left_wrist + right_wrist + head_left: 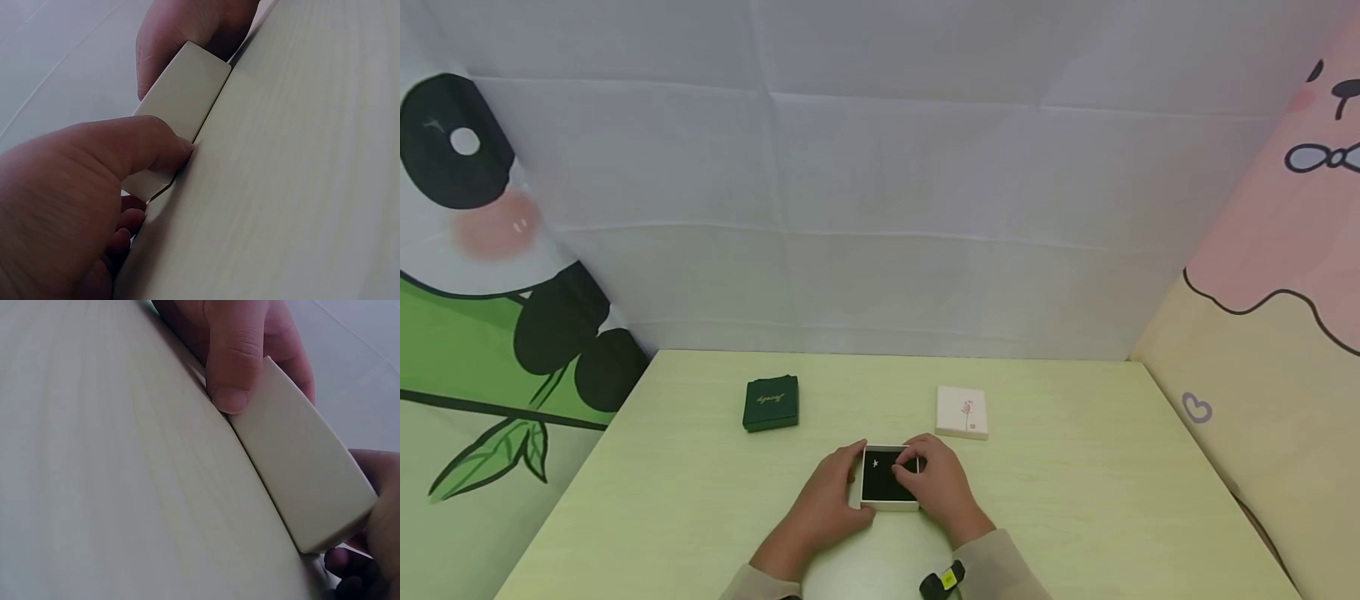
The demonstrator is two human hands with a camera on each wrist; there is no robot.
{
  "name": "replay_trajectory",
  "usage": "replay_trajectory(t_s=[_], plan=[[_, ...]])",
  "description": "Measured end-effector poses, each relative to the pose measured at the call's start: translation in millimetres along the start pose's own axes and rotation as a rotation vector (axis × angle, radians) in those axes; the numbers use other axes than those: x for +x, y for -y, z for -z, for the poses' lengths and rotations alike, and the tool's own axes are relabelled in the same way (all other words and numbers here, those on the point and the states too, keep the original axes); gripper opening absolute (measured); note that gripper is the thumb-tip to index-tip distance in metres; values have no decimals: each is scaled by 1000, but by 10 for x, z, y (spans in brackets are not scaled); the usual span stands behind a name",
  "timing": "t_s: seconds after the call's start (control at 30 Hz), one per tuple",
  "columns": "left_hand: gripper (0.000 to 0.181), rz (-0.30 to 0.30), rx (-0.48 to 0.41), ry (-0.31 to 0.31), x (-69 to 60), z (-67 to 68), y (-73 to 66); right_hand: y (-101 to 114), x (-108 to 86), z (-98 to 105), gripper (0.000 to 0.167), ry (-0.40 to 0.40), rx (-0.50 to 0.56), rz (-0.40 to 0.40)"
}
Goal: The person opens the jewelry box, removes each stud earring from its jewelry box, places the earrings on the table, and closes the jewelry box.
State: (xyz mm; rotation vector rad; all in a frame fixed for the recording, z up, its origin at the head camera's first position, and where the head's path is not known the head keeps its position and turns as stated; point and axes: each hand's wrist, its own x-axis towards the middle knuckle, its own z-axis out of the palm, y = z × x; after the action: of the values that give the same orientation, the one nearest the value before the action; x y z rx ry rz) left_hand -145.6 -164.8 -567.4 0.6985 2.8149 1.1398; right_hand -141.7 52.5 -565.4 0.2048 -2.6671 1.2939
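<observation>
A small open white box (889, 506) with a black insert (877, 487) sits on the table. A tiny silvery star-shaped piece (876, 463) shows on the insert's left half. My left hand (832, 497) holds the box at its left side, the thumb on the front wall and the fingers round the far side. The left wrist view shows that thumb (153, 140) pressing the pale wall. Over the insert's right half, my right hand (942, 482) has thumb and index fingertips brought together. Whatever may be between those fingertips is hidden.
A dark green box (771, 404) with gold lettering lies on the table (1075, 467) at the back left. Back right is a white lid-like square (962, 412) with a pink flower print. A white cloth (910, 183) hangs behind the table.
</observation>
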Motion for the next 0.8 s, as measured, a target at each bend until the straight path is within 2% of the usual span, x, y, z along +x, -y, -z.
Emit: replay_trajectory(t_s=[0.17, 0.57, 0.8], plan=[[92, 19, -1, 17, 2, 1, -3, 7, -12, -6, 13, -25, 3, 4], [92, 15, -10, 17, -17, 23, -33, 87, -68, 48, 11, -54, 1, 27], [93, 21, -23, 23, -29, 38, -28, 63, -87, 32, 13, -66, 1, 11]])
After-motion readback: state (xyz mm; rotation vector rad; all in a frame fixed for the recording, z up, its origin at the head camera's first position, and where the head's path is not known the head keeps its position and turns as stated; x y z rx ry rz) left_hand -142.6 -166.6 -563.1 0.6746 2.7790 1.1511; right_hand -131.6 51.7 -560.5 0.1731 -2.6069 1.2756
